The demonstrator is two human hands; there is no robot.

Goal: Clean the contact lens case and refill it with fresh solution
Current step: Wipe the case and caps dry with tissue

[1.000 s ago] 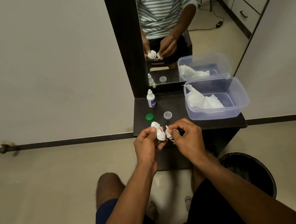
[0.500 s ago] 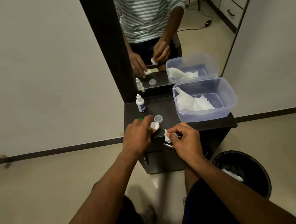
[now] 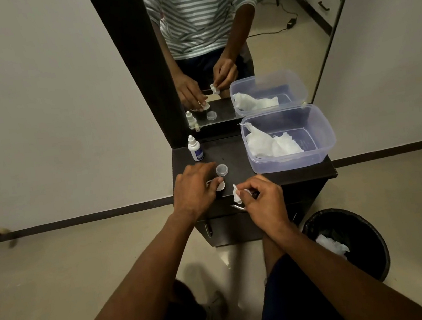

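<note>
Head view: bottle (image 3: pixel 195 148) label unreadable.

Plain pale walls (image 3: pixel 36 102), beige floor (image 3: pixel 58 274), tall dark-framed mirror (image 3: pixel 241 35).

Just one camera here, worn on the head, wide-angle, looking forward and down over both forearms at a small dark table (image 3: pixel 246 152) close in front. It faces a tall mirror (image 3: pixel 217 51) on the wall, so the tabletop shows up a second time in the reflection. Floor and bin (image 3: pixel 349 243) fill the bottom edge.
</note>
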